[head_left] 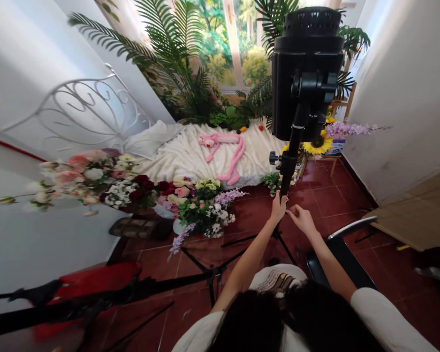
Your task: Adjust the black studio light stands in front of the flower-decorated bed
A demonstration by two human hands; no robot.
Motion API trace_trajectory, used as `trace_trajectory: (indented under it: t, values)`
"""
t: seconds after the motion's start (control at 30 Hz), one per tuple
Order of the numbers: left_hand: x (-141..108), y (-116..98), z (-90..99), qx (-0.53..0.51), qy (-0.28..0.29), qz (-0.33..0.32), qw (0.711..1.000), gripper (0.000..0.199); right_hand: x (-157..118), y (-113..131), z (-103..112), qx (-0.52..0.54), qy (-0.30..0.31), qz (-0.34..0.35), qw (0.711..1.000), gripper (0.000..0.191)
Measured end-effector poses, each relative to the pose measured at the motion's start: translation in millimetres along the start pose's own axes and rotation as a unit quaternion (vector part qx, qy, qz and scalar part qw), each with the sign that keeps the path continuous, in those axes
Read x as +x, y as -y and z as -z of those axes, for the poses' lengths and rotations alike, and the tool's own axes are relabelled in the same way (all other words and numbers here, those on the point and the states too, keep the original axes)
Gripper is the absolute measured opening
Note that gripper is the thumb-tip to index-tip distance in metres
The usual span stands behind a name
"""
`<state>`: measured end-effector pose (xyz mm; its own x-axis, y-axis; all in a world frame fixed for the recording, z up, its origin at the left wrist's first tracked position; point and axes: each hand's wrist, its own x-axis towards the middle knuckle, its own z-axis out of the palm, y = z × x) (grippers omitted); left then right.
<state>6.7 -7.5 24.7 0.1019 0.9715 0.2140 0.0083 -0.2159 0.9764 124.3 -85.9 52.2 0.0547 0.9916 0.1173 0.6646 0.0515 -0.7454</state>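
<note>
One studio light (296, 88) stands at two o'clock; two black stands (291, 168) show, one at three and one at seven; one left hand (279, 208) and one right hand (303, 220) are at four, with one black chair (346, 261); one pink plush toy (225, 139) lies at twelve; one red ball (261, 128) is at two; one metal headboard (91, 105) is at ten; the flowers (205, 205) overlap too much to count.

We see a room with pale walls (399, 98) and a dark red tiled floor (324, 201). A bed (186, 159) with cream bedding and a scrolled silver headboard (91, 105) lies before a bright window scene (233, 44), real or printed, we cannot tell. To our right stand a wooden chair (350, 101) and a black chair (346, 264), metal-railed
</note>
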Motion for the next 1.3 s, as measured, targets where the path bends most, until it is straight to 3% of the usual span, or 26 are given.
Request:
trace_trajectory:
  t: [0.13,0.2,0.27,0.33,0.43,0.5,0.6,0.7,0.83,0.93,1.07,1.2,1.3]
  values:
    - [0,0,0.4,0.004,0.003,0.006,1.0,0.03,-7,-9,-5,0.052,0.024,-0.006,0.998,0.037]
    - [-1,0,0.5,0.002,0.006,0.006,1.0,0.029,-8,-10,-15,0.117,0.005,-0.054,0.992,0.04]
    - [-1,0,0.6,0.001,0.009,0.005,1.0,0.028,-6,-10,-28,0.232,-0.013,-0.128,0.964,0.045]
    - [-1,-1,0.6,-0.001,0.01,0.007,1.0,0.028,-3,-10,-40,0.386,0.002,-0.206,0.899,0.044]
    - [-1,-2,0.5,0.002,0.005,0.016,1.0,0.028,0,-10,-53,0.603,0.052,-0.274,0.747,0.029]
    - [-2,-4,1.0,0.007,0.004,0.021,1.0,0.029,-1,-8,-58,0.689,0.061,-0.291,0.661,0.023]
    - [-3,-10,4.7,0.012,0.013,0.021,1.0,0.031,-7,-5,-67,0.744,0.026,-0.301,0.596,0.021]
    - [-6,-17,15.8,-0.001,0.024,0.009,1.0,0.033,-14,-1,-78,0.753,0.03,-0.307,0.581,0.017]
    - [-16,-20,46.6,-0.018,0.001,-0.01,1.0,0.034,-18,5,-93,0.751,0.105,-0.326,0.564,0.01]
    - [-27,-16,80.6,-0.003,-0.077,-0.002,0.997,0.034,-16,13,-106,0.744,0.157,-0.342,0.552,0.011]
    - [-51,-7,135.1,0.023,-0.175,0.01,0.984,0.034,-8,36,-135,0.717,0.23,-0.323,0.573,0.012]
    - [-86,-2,194.3,0.046,-0.265,0.022,0.963,0.032,-8,74,-175,0.682,0.304,-0.369,0.553,0.016]
    - [-121,-3,237.4,0.052,-0.361,0.024,0.931,0.025,-16,107,-207,0.648,0.367,-0.383,0.546,0.017]
